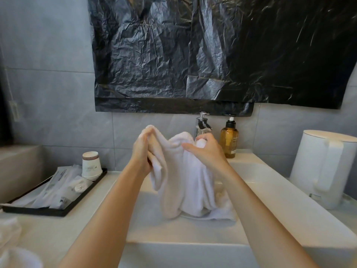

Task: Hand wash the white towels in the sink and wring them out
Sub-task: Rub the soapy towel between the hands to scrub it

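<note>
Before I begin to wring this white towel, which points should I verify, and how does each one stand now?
1. Both hands hold the towel: ok. The left hand and the right hand each grip an upper part of the white towel.
2. Towel over the sink: ok. Its lower end rests in the basin.
3. Towel gathered into a rope for twisting: not ok. It hangs loose between the hands.
4. Faucet closed: cannot tell. The right hand hides what is under its spout.
5. Soap bottle clear of the right hand: cannot tell. It stands upright just behind it.
</note>
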`<action>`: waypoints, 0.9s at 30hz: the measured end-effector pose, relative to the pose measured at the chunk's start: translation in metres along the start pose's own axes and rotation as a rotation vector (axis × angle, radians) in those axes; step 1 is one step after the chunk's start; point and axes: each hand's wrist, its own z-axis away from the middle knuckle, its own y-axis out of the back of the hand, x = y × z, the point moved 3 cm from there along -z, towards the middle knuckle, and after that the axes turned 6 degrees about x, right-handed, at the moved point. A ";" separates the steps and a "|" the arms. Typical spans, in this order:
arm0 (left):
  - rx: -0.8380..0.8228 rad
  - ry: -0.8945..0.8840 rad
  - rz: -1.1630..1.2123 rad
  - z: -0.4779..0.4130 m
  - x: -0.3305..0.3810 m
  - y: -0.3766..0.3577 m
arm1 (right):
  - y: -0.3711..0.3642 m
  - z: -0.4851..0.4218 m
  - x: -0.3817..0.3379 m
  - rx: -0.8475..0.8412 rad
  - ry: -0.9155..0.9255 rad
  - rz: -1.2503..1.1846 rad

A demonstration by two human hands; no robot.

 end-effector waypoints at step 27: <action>-0.116 -0.256 -0.500 0.029 -0.030 -0.036 | -0.032 0.027 -0.016 0.181 0.215 -0.067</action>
